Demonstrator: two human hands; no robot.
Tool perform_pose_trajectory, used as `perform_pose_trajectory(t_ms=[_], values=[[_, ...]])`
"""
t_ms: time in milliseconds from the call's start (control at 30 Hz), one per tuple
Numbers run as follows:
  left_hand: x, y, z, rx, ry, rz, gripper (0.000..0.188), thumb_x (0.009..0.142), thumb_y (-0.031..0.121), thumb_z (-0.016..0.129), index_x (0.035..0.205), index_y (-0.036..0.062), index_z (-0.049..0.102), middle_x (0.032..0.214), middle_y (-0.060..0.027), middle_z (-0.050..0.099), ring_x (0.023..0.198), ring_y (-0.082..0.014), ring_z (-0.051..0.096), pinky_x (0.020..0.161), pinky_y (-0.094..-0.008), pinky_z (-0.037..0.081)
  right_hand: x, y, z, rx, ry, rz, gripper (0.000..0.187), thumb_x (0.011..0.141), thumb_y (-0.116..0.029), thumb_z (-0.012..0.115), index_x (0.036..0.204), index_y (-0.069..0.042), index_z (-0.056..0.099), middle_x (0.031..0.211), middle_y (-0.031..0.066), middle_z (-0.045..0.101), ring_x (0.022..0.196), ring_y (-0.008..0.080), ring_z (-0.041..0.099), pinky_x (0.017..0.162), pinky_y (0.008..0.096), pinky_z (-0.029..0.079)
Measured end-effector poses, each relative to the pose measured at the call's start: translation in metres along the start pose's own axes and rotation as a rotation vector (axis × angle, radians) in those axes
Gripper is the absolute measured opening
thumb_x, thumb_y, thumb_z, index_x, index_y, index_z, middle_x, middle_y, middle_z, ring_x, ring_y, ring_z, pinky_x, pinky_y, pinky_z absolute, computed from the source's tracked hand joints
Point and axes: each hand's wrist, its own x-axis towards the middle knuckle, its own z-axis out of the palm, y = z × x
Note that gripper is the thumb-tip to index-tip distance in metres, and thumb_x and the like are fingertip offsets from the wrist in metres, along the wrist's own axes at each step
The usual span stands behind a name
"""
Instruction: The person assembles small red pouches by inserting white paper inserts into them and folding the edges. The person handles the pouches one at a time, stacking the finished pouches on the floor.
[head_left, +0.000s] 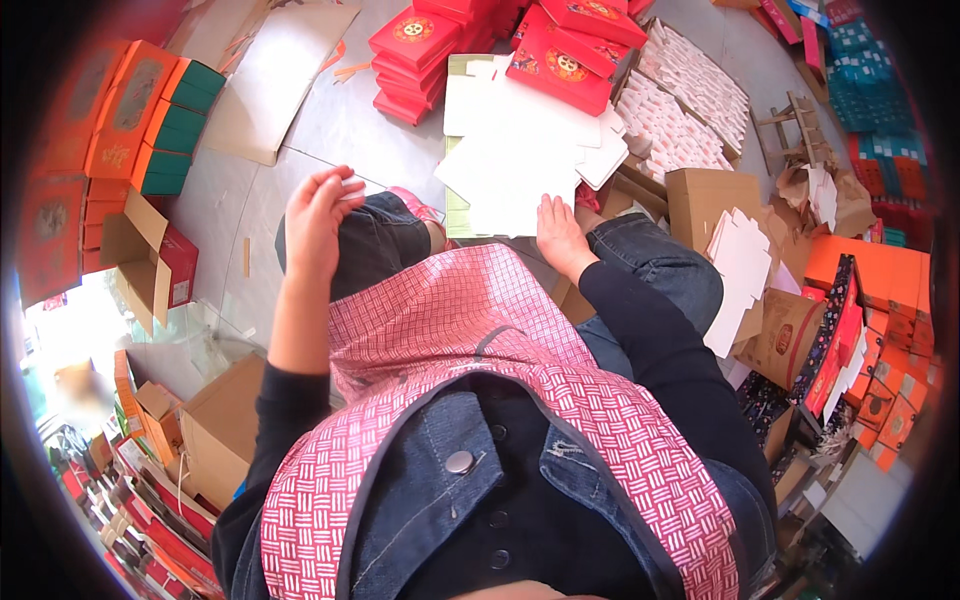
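White cardboard sheets [515, 165] lie in a loose, overlapping stack in front of me, on a pale green board [457, 215] that shows along the left side. My right hand [562, 236] rests on the near right edge of the stack, its fingers stretched flat on the top sheet. Off to the left, my left hand [322, 215] is raised above my knee, apart from the sheets. Its fingers are curled together, with a small whitish bit at the fingertips that is too small to name.
Red gift boxes [415, 38] are piled beyond the sheets, some resting on their far edge. Cartons of small white folded pieces [665, 135] stand at the far right, near an open brown carton [705, 200]. Orange and green boxes [165, 130] are stacked at left, beside another open carton [140, 245].
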Motion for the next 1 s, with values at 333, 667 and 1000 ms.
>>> perform_pose_trajectory(t_ms=[333,667,1000], values=[[-0.078,-0.028,0.016,0.079,-0.144,-0.072,0.017,0.092,0.011,0.056,0.104,-0.0005,0.060,0.099,-0.0096,0.065,0.085,-0.0166,0.065,0.076,-0.0270,0.053,-0.012,0.011,-0.041,0.415,0.052,0.081,0.007,0.079,-0.011,0.055,0.080,-0.005,0.059,0.080,0.0116,0.061,0.078,0.0312,0.063,0.065,0.0408,0.052],[-0.054,-0.113,0.078,1.105,-0.298,0.599,0.045,0.070,0.008,0.073,0.113,0.0051,0.061,0.117,-0.0132,0.059,0.111,-0.0311,0.054,0.094,-0.0385,0.045,-0.015,-0.013,-0.026,0.796,0.023,0.218,0.016,0.079,-0.022,0.064,0.083,-0.007,0.066,0.088,0.0148,0.064,0.083,0.0344,0.062,0.072,0.0422,0.050],[-0.019,-0.144,0.047,1.210,-0.512,0.191,0.016,0.073,0.007,0.068,0.088,0.0118,0.072,0.083,-0.0138,0.068,0.081,-0.0305,0.066,0.075,-0.0381,0.051,-0.028,-0.013,-0.074,1.283,-0.205,0.106,0.028,0.083,-0.026,0.065,0.101,-0.004,0.068,0.100,0.0154,0.066,0.095,0.0285,0.064,0.081,0.0362,0.050]])
